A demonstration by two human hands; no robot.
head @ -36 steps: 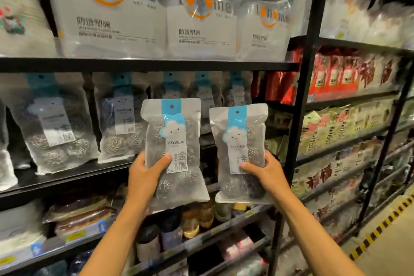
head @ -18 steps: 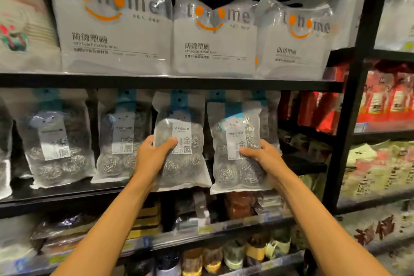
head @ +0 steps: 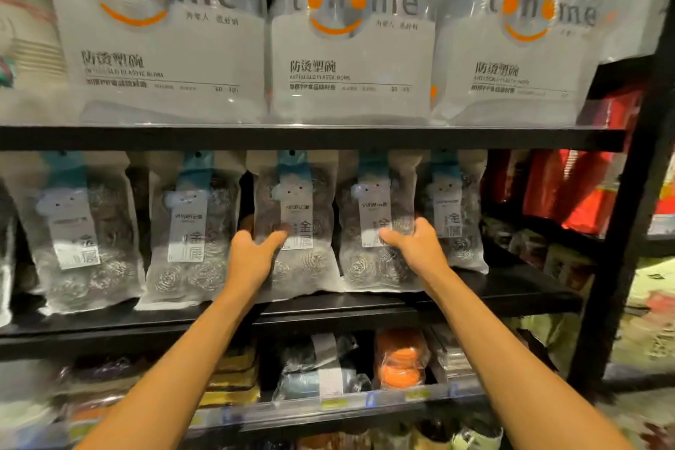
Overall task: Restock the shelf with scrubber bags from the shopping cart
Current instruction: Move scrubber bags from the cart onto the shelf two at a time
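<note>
Black store shelving fills the view, with a dark shelf board (head: 493,294) crossing the middle and a row of clear scrubber bags standing upright on it. Two bare forearms reach up from 6 o'clock.

The left grip (head: 252,256) holds the third scrubber bag (head: 305,194) at its left edge. The thumb lies across the front beside the white label, and a fingertip shows behind the edge at 11 o'clock of the hand. That bag rises from the grip toward 12 and 1 o'clock, its blue header just under the upper shelf (head: 292,139) and its lower edge down at the shelf board.

The right grip (head: 416,248) holds the fourth scrubber bag (head: 372,194) at its right edge, with the thumb pressed on the front at 9 o'clock of the hand and the fingers curled round the edge at 12 o'clock. This bag lies from the grip toward 9 to 11 o'clock, upright, just beside the third, with its bottom at the board. Steel coils show through both bags near the thumbs.

At 2 o'clock of the right grip a fifth bag (head: 453,201) stands partly behind the fourth. At 9 o'clock of the left grip stand the second bag (head: 193,230) and, farther out, the first bag (head: 76,230).

At 12 o'clock three large bowl packs (head: 350,58) with an orange smile print sit on the upper shelf. At 6 o'clock a lower shelf (head: 365,409) carries an orange pack (head: 400,358) and a grey-blue pack (head: 321,365). At 3 o'clock a black upright post (head: 628,230) stands in front of red packets (head: 569,190).
</note>
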